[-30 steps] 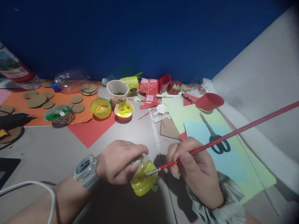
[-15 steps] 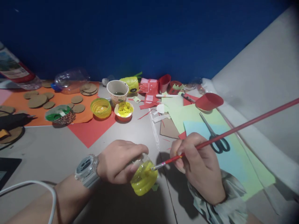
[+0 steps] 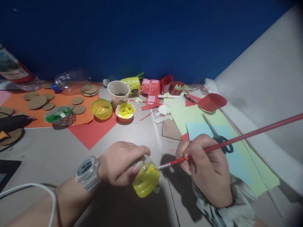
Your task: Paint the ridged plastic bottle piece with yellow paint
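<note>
My left hand (image 3: 121,164), with a watch on the wrist, is closed around a piece of clear plastic bottle (image 3: 146,183) coated mostly in yellow paint. Its fingertips are partly hidden by the bottle piece. My right hand (image 3: 205,167) pinches a red-handled paintbrush (image 3: 180,160), whose bristles touch the upper right of the yellow coating. Beyond the hands stand a small cup of yellow paint (image 3: 126,111), a yellow-coated plastic bowl (image 3: 101,109) and a paper cup (image 3: 118,92) with dark liquid.
Scissors (image 3: 219,137) lie on blue and green paper at the right, near a red paper-covered piece (image 3: 212,102). Cardboard discs (image 3: 37,102) and a cup of green paint (image 3: 61,115) rest on orange paper at the left. A white cable (image 3: 53,197) crosses the left forearm.
My right hand has shifted slightly right, and the brush tip has moved a little up and right along the bottle piece. The brush handle now slopes less steeply. My left hand stays in place.
</note>
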{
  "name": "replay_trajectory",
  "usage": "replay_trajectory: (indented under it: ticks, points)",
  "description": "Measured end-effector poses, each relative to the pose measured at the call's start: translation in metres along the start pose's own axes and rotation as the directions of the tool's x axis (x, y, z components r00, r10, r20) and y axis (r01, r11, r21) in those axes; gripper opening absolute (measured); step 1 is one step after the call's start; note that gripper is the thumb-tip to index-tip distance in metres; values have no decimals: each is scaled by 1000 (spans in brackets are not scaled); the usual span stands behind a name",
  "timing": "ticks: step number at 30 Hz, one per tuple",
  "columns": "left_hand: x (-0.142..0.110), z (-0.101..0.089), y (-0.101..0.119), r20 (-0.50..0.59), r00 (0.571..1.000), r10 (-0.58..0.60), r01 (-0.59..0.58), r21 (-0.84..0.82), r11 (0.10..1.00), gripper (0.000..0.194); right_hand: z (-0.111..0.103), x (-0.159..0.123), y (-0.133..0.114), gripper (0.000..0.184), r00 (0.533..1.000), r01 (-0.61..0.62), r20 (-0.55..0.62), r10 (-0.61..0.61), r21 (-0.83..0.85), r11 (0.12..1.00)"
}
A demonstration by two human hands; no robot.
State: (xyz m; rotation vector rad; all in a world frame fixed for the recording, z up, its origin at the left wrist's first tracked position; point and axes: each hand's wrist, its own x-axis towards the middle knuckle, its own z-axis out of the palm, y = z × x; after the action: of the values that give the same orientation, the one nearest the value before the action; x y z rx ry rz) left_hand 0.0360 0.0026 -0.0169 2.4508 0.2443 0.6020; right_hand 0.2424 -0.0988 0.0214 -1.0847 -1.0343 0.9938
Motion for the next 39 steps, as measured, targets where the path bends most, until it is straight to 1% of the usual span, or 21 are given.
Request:
replay_trajectory:
  ticks: [2, 4, 9, 13, 15, 18, 22, 26, 29, 31, 34, 36, 39]
  points:
    - [0, 0, 0, -10, 1000, 2, -2, -2, 1000, 57, 0, 0, 0, 24, 1000, 4, -1, -4, -1, 1000]
    - [-1, 1, -1, -19, 1000, 1, -2, -8, 1000, 56, 0, -1, 0, 22, 999, 24, 27, -24, 0, 1000]
    - [-3, 5, -3, -28, 1000, -13, 13, -8, 1000, 51, 4, -6, 4, 15, 980, 119, 160, -120, 17, 993]
    - [-2, 5, -3, -32, 999, -20, 20, -5, 1000, 49, 7, -9, 4, 14, 962, 128, 243, -125, 5, 992]
    - [-1, 5, -2, -39, 999, -23, 23, -2, 1000, 50, 7, -9, 4, 15, 960, 152, 238, -147, -1, 988]
    - [0, 3, -1, -37, 999, -27, 27, 1, 1000, 52, 4, -6, 3, 16, 972, 173, 165, -170, -6, 985]
    - [1, -1, 1, -25, 1000, 0, 0, 9, 1000, 53, 0, -4, 3, 20, 991, 127, 54, -125, -36, 991]
    - [1, -1, 0, -37, 999, 28, -28, 5, 1000, 52, 0, -3, 2, 21, 995, 104, 12, -103, -49, 993]
    - [1, -1, -1, -33, 999, 38, -38, -12, 999, 49, 4, -4, 1, 21, 997, 78, 29, -78, -7, 997]
    - [2, 0, -1, -35, 999, 38, -39, -14, 999, 49, 6, -5, 2, 19, 993, 84, 85, -85, 22, 996]
    - [3, -1, 0, -31, 999, 30, -30, -8, 1000, 50, 9, -7, 3, 16, 982, 112, 153, -113, 13, 994]
    - [3, -1, 0, -30, 999, 22, -23, -1, 1000, 52, 8, -8, 4, 15, 979, 129, 157, -128, 2, 992]
    - [2, 0, 0, -25, 1000, 7, -7, 2, 1000, 52, 5, -7, 2, 17, 983, 143, 117, -141, -7, 990]
